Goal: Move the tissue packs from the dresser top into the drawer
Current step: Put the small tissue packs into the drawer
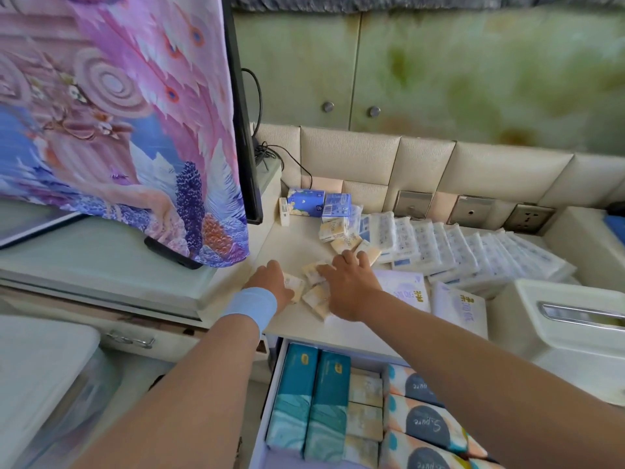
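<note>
Partway through, left hand [270, 282] grips one of the small cream packs [316, 296], right hand [351, 289] spread flat on others; drawer [275, 370] part-filled, dresser top [297, 242] crowded.

Arms fwd; L hand [270, 281] grips tissue pack [293, 285], R hand [350, 286] flat, palm down.

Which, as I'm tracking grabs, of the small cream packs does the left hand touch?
The leftmost cream pack, at the left hand; others lie farther right.

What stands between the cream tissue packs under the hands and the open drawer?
Nothing visible: the left hand and right hand touch the cream tissue packs, and the open drawer sits just below them.
</note>
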A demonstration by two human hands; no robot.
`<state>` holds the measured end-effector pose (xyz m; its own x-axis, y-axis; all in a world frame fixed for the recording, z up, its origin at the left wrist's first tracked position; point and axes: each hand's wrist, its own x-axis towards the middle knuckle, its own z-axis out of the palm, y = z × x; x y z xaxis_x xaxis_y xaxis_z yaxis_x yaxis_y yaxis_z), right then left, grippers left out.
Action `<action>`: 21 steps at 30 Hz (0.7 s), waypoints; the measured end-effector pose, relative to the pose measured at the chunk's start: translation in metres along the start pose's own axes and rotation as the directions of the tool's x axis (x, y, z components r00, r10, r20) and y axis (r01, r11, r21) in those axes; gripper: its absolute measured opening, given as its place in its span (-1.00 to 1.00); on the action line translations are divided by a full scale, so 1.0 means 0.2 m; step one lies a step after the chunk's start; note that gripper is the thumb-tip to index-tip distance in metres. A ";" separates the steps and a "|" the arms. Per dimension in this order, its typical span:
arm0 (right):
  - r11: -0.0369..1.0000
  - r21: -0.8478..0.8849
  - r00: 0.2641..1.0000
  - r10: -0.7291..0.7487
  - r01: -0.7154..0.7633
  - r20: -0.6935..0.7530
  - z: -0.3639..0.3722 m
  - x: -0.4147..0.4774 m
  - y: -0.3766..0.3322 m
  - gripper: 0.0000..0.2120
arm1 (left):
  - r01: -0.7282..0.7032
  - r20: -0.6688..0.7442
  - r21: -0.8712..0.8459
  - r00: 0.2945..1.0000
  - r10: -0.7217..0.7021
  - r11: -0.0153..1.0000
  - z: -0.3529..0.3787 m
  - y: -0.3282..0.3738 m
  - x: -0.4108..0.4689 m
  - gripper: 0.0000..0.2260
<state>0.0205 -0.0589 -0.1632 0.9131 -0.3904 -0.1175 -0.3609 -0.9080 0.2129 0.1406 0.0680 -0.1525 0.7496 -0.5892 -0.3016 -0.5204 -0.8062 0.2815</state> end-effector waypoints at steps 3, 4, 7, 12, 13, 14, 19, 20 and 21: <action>0.996 -0.078 0.995 -0.059 0.053 -0.079 -0.01 0.00 0.00 -0.46 | -0.083 0.016 0.072 0.997 0.082 0.994 -0.01 -0.07 -0.02 -0.56; 0.994 -0.070 0.993 -0.091 0.086 -0.072 -0.03 0.01 0.01 -0.47 | -0.136 0.027 0.082 0.991 0.134 0.987 0.00 -0.10 -0.03 -0.58; 0.993 -0.028 0.991 -0.114 0.113 -0.063 -0.05 0.00 0.02 -0.57 | -0.245 0.085 0.128 0.968 0.235 0.961 0.01 -0.14 -0.06 -0.43; 0.999 -0.029 0.994 -0.020 0.017 -0.110 -0.07 -0.03 -0.01 -0.35 | -0.278 0.127 0.278 0.959 0.252 0.920 0.04 -0.13 -0.10 -0.37; 1.000 0.011 0.993 0.014 -0.013 -0.118 -0.08 -0.04 -0.02 -0.33 | -0.274 0.125 0.269 0.961 0.248 0.923 0.04 -0.14 -0.11 -0.41; 0.998 0.061 0.994 0.027 -0.020 -0.107 -0.10 -0.06 -0.04 -0.32 | -0.267 0.120 0.252 0.962 0.243 0.930 0.05 -0.14 -0.11 -0.44; 0.965 0.253 0.993 -0.086 0.064 0.077 -0.07 -0.18 -0.14 -0.47 | -0.250 0.083 0.211 0.968 0.238 0.945 0.05 -0.17 -0.13 -0.54; 0.951 0.306 0.993 -0.083 0.052 0.088 -0.05 -0.19 -0.15 -0.50 | -0.247 0.084 0.209 0.969 0.234 0.946 0.05 -0.18 -0.15 -0.54; 0.938 0.345 0.992 -0.082 0.045 0.091 -0.04 -0.21 -0.16 -0.51 | -0.243 0.086 0.211 0.970 0.229 0.947 0.05 -0.19 -0.16 -0.54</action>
<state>-0.0040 -0.0127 -0.1577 0.9184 -0.3272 -0.2225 -0.3622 -0.9215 -0.1399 0.1316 0.1166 -0.1627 0.5722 -0.7607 -0.3065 -0.7609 -0.6318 0.1475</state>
